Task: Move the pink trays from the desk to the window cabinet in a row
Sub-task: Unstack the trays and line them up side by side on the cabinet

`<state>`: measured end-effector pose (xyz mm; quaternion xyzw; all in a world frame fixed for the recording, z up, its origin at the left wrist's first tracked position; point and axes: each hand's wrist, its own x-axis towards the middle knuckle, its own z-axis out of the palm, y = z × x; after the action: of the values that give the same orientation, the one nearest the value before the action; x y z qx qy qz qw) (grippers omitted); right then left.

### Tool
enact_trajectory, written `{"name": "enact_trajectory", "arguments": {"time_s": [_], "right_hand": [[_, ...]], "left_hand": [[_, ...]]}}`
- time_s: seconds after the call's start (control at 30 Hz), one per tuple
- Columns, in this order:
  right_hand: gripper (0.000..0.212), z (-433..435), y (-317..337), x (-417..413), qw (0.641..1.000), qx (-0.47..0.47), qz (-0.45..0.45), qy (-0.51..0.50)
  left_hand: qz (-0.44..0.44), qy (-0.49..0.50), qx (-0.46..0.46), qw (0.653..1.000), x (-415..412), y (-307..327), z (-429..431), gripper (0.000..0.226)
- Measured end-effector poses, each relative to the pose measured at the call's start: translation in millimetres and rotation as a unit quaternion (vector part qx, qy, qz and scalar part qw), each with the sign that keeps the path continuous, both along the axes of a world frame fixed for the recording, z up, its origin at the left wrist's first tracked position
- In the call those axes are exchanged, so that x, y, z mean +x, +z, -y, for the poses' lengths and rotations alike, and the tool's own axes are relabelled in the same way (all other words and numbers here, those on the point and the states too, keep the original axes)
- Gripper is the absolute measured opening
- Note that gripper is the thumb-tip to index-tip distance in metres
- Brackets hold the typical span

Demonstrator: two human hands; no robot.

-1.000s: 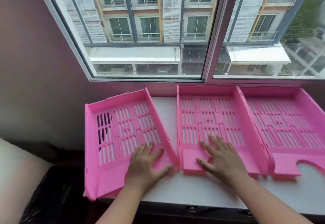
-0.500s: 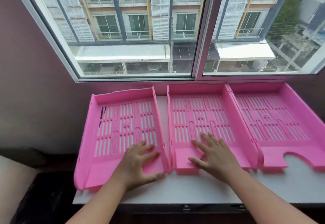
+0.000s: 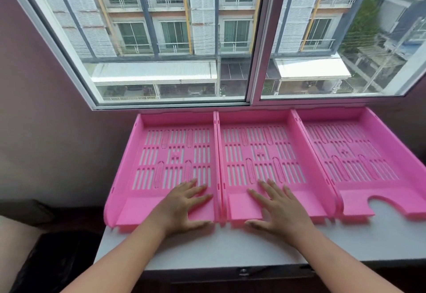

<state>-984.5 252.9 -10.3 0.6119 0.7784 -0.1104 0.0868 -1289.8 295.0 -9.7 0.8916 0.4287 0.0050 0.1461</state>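
Trays: three pink trays sit side by side in a row on the white surface (image 3: 230,246) under the window (image 3: 207,39).
Left tray (image 3: 175,154): touches the middle tray (image 3: 258,152).
Right tray (image 3: 359,154): touches the middle tray.
Left hand (image 3: 184,207): flat, fingers spread, on the left tray.
Right hand (image 3: 276,207): flat, fingers spread, on the middle tray.

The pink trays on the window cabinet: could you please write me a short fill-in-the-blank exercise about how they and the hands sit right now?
1. The number of pink trays lined up under the window is ____.
2. The left hand lies flat on the ____ tray.
3. The right hand lies flat on the ____ tray.

Missing words: three; left; middle
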Motion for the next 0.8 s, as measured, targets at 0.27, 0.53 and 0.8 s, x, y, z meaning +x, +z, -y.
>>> {"name": "enact_trajectory", "arguments": {"time_s": [0.27,0.53,0.8], "right_hand": [[0.093,2.3,2.8,-6.5,1.0,0.002,-0.009,0.012],[0.087,-3.3,4.7,-8.8,0.998,-0.024,-0.012,0.054],[0.084,1.3,36.0,50.5,0.953,0.236,-0.081,-0.174]], "left_hand": [[-0.005,0.084,0.061,0.995,31.5,-3.1,28.8,0.1],[0.014,0.087,0.086,0.992,35.6,-6.5,24.5,0.101],[0.113,0.221,0.079,0.966,79.2,9.9,36.0,0.099]]}}
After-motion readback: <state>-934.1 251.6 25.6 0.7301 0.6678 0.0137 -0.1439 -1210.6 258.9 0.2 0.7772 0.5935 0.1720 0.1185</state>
